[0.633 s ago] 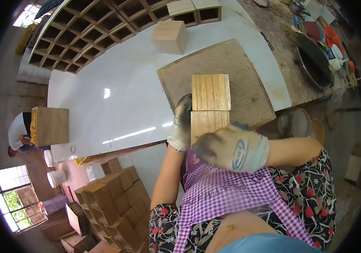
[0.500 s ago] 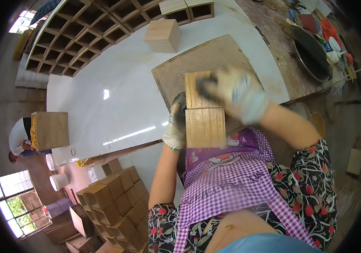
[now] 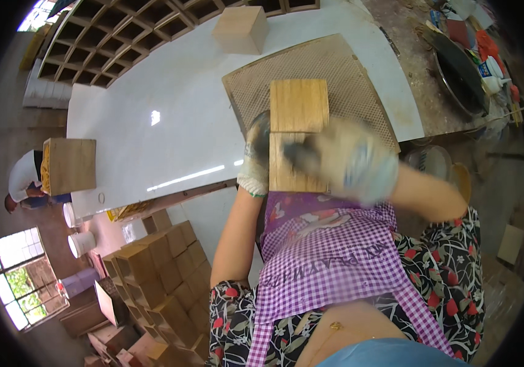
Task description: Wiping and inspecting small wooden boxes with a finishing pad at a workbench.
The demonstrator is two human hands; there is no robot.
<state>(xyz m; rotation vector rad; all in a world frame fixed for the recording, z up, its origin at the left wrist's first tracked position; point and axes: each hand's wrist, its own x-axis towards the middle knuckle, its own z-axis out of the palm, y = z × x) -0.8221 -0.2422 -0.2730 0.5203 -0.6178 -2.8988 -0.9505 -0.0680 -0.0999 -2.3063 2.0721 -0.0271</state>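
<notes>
Beyond the apron [image 3: 326, 260], two boxes [image 3: 299, 107] run straight away, left hand [image 3: 258, 147] along their left, blurred right hand [image 3: 351, 160] over the nearer, both grips unclear.

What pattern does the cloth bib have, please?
Purple-and-white checked cloth bib, best in the head view.

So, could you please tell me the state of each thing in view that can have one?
Two wooden panels, edge to edge, thin seam between.
Left hand, gloved, at their left edge.
Right hand, gloved, blurred, over the nearer panel.
Textured mat, lying flat, partly hidden.
Lone wooden box, resting on the white table.
Brown boxes, stacked.
Gridded compartments, open.
</notes>
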